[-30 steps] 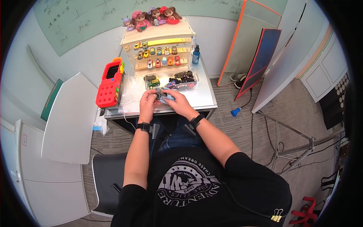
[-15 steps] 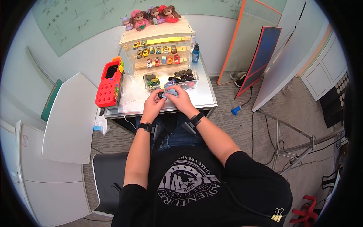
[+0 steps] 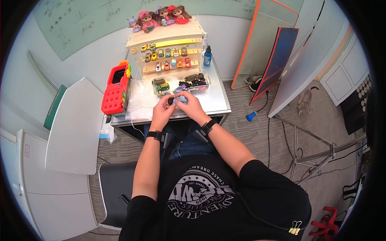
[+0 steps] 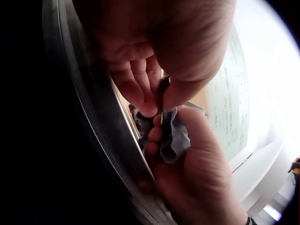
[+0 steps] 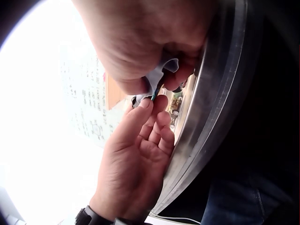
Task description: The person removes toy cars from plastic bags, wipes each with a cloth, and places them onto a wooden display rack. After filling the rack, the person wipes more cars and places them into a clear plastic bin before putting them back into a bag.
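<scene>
Above the near edge of the table, my left hand (image 3: 161, 111) pinches a small dark toy car (image 3: 171, 101) between thumb and fingers. My right hand (image 3: 193, 107) grips a blue-grey cloth (image 3: 183, 100) against the car. In the left wrist view the cloth (image 4: 174, 140) hangs in folds from the right hand (image 4: 201, 164), right beside the car's dark end (image 4: 165, 82). From the right wrist, the cloth (image 5: 157, 77) covers most of the car, and the left thumb (image 5: 143, 105) presses at its edge.
Just beyond the hands stands a clear bin (image 3: 207, 90) of toy vehicles. Behind it, a wooden rack (image 3: 165, 38) carries rows of small cars, with dolls on top. A red toy case (image 3: 116, 90) is at left, a blue bottle (image 3: 207, 56) at right. A cat (image 3: 304, 102) is on the floor.
The car has turned in my hands, and the cloth now covers more of it. Both hands have shifted slightly. The cat has come into sight from behind the white panel.
</scene>
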The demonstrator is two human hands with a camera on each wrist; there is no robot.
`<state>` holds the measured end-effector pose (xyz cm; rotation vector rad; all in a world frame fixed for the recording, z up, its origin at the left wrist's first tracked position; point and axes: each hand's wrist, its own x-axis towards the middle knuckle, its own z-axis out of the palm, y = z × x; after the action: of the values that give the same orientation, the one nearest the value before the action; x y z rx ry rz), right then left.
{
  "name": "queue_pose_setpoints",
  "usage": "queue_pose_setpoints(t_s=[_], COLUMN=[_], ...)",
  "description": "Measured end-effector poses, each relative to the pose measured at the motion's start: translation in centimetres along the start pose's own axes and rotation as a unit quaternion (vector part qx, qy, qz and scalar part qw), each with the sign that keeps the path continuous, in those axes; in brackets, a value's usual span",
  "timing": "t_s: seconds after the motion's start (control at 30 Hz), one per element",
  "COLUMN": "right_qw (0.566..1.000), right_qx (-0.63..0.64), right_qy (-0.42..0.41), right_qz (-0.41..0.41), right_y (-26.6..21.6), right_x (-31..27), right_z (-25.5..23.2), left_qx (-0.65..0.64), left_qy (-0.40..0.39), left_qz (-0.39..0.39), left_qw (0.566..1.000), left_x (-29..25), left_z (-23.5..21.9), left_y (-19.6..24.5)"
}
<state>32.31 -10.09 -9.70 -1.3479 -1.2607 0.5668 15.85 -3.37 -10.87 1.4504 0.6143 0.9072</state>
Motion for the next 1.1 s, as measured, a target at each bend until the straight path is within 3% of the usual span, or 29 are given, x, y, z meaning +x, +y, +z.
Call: queue_pose_setpoints(t_s=[0.23, 0.43, 0.53, 1.1], right_qw=[0.998, 0.998, 0.998, 1.000], right_qx=[-0.056, -0.067, -0.039, 0.001], right_qy=[0.009, -0.005, -0.002, -0.027], right_qz=[-0.013, -0.011, -0.044, -0.014], right_y=[0.1, -0.1, -0.1, 0.1], right_x=[-0.1, -0.3, -0.2, -0.3], right_z=[0.0, -0.1, -0.1, -0.1], left_qx=[0.009, -0.011, -0.007, 0.004], left_qy=[0.000, 0.044, 0.055, 0.063], left_qz=[0.012, -0.021, -0.029, -0.045], left_qw=[1.000, 0.999, 0.998, 0.997], left_x=[-0.1, -0.1, 0.1, 0.0], left_z=[0.2, 0.4, 0.1, -0.2], left_y=[0.0, 0.4, -0.3, 0.4])
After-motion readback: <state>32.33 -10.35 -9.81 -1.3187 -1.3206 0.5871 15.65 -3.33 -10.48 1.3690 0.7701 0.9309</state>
